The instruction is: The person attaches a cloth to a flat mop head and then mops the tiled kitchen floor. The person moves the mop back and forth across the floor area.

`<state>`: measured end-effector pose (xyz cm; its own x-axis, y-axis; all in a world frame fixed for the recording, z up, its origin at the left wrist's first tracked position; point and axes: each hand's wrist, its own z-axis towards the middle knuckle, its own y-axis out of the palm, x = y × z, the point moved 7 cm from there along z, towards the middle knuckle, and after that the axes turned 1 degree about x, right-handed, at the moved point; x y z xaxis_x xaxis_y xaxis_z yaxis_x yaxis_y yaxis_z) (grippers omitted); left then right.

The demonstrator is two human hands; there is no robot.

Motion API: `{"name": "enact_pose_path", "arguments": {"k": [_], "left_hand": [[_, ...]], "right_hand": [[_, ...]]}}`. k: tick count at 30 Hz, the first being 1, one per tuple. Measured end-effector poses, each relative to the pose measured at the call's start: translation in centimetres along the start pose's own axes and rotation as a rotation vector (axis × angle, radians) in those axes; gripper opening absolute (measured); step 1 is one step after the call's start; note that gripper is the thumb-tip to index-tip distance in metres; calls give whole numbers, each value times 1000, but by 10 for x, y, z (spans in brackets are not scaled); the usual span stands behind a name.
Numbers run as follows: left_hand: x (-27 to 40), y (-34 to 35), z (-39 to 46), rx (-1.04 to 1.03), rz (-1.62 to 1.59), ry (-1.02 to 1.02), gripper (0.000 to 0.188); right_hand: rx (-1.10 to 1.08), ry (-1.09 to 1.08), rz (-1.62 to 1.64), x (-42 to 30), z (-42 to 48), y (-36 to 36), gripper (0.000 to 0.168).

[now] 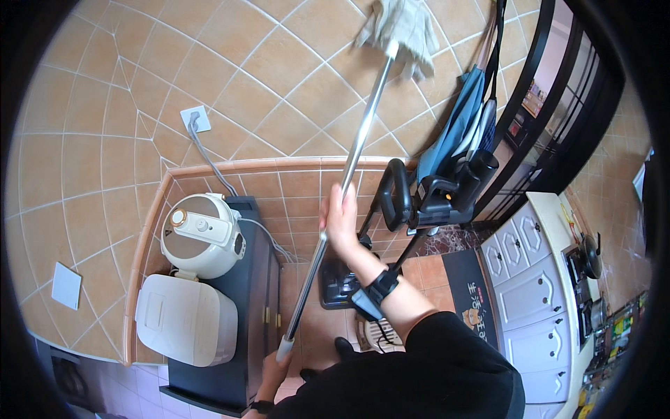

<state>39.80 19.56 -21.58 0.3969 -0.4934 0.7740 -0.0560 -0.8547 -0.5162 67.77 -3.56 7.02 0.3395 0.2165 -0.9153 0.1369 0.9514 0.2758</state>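
Observation:
A mop with a metal pole (365, 123) slants across the view, its grey cloth head (402, 32) raised against the tiled wall at the top. My right hand (340, 212) is closed around the middle of the pole, and a device is strapped to that wrist. Lower down, my left hand (275, 369) grips the pole near its pale end sleeve, with a dark band on the wrist. Just right of my right hand stands a black upright floor cleaner (445, 201).
On a dark cabinet (251, 262) at left sit a white electric cooker (201, 238) and a white lidded bin (183, 319). Aprons (455, 125) hang beside a dark-framed door. White kitchen cabinets (534, 288) line the right; a dark mat (468, 293) lies before them. A slatted stool (378, 335) is close to me.

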Motion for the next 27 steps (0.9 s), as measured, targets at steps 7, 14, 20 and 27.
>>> {"name": "enact_pose_path", "arguments": {"k": [7, 14, 20, 27], "left_hand": [[-77, -46, -89, 116, 412, -252, 48], [-97, -37, -129, 48, 343, -372, 48], [-100, -18, -114, 18, 193, -318, 47], [-20, 14, -20, -86, -197, -25, 43]], "right_hand": [[53, 380, 35, 137, -113, -17, 15], [-2, 528, -87, 186, -161, -35, 19], [-43, 449, -41, 162, -141, -34, 23], [-240, -53, -57, -8, -15, 50, 20]]}}
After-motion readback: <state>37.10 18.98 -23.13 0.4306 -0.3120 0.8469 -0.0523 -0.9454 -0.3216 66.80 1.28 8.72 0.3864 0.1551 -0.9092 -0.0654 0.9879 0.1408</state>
